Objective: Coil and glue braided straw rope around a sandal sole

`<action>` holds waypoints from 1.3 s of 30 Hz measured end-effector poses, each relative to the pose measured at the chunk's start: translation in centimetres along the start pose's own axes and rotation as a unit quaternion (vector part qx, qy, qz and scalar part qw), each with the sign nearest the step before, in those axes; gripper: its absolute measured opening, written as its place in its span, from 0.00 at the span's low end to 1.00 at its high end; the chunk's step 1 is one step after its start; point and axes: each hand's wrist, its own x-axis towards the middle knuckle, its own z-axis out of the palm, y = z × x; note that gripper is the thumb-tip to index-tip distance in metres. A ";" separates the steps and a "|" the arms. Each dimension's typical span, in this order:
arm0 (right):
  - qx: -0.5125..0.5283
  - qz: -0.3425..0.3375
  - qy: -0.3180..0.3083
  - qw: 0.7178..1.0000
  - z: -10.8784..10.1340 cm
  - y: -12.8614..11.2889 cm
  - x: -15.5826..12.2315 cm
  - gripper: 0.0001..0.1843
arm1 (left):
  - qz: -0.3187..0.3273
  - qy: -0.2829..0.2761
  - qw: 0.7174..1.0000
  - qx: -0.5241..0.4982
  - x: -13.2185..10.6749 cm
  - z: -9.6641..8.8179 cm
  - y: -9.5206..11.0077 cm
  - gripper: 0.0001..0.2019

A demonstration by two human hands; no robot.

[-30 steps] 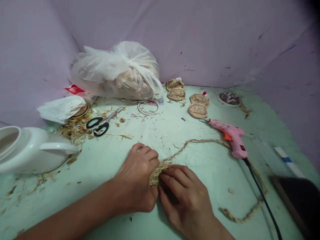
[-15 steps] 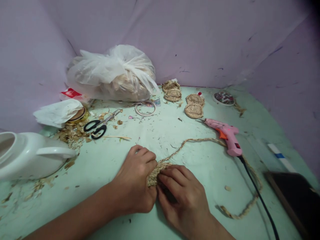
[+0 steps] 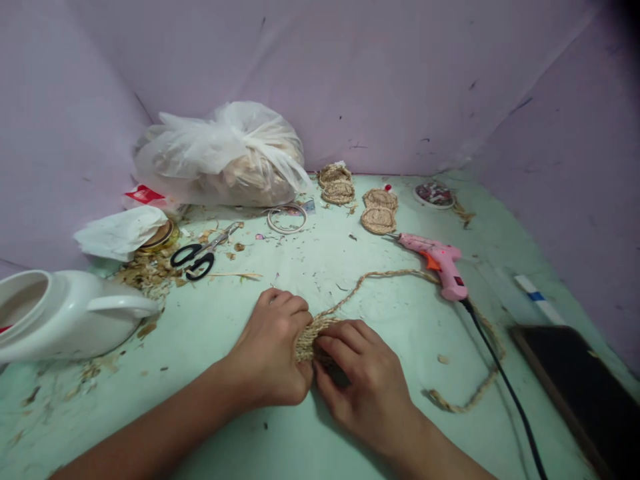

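Between my hands sits a small woven piece of braided straw cord (image 3: pixel 307 339), partly hidden by fingers. My left hand (image 3: pixel 277 350) is closed on its left side, fingers curled over it. My right hand (image 3: pixel 363 377) pinches the right edge with thumb and fingertips. From the piece a long braided cord (image 3: pixel 370 275) runs right, passes under a pink glue gun (image 3: pixel 434 260) and curls round to a loose end near my right forearm. The glue gun lies on its side, a small red light showing on its body.
Scissors (image 3: pixel 205 253), a white jug (image 3: pixel 75 313) on its side, a tape ring (image 3: pixel 287 219) and a stuffed plastic bag (image 3: pixel 225 157) lie left and behind. Coiled straw pieces (image 3: pixel 379 220) and a small dish (image 3: pixel 434 195) stand at the back; a dark phone (image 3: pixel 575 387) lies right.
The view has shifted slightly, so things on the right appear further left. Both hands keep their hold on the woven piece, with only slight finger movement.
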 end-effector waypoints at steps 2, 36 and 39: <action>0.001 0.001 0.000 1.000 0.0 0.0 0.0 0.09 | 0.000 0.001 1.000 -0.003 0.0 0.0 0.1 0.13; -0.050 -0.022 0.018 0.998 0.3 -0.7 -0.1 0.12 | 0.022 0.012 1.000 -0.007 -0.1 0.1 0.0 0.07; -0.045 -0.018 0.025 0.998 0.3 -0.7 -0.1 0.12 | 0.023 0.005 1.000 -0.001 -0.1 0.1 0.0 0.06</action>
